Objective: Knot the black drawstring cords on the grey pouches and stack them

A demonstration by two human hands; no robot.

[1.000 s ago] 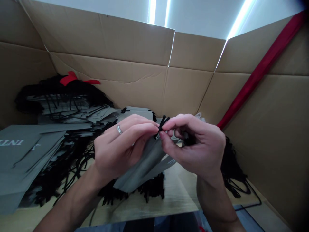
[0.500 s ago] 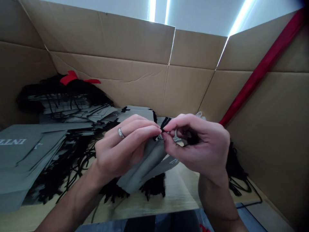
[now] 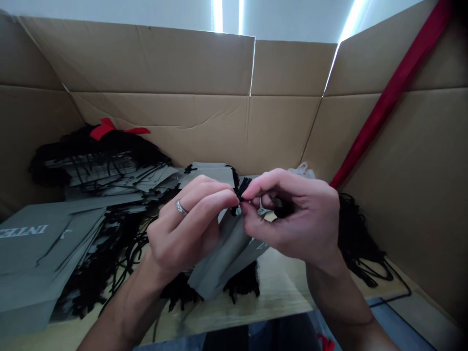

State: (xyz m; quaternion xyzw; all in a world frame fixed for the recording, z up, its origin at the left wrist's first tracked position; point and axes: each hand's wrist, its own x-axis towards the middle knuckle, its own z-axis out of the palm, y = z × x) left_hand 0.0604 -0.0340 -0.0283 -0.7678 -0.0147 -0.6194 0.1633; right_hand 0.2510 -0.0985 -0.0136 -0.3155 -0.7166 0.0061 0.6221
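Note:
My left hand (image 3: 193, 222), with a ring on one finger, pinches a small black cord end (image 3: 241, 197) at the centre of the head view. Fingertips of my right hand (image 3: 292, 212) close on the same cord from the other side, and the two hands nearly touch. Below them a grey bag (image 3: 226, 258) with pale lettering hangs tilted, partly hidden by both hands. Something dark shows inside my right palm, too shaded to name. Black cord fringes (image 3: 243, 282) lie under the grey bag on the wooden table (image 3: 281, 292).
Printed grey bags (image 3: 32, 248) lie stacked at the left, black cords along their edge. Behind them is a pile of black cords (image 3: 127, 146) with red strips. More black cords (image 3: 356, 239) lie at the right. Cardboard walls (image 3: 197, 117) enclose the table; a red band (image 3: 391, 97) crosses the right one.
The view has shifted slightly. Both hands keep their pinch at the cord, and a little more of the black strands shows between the fingertips.

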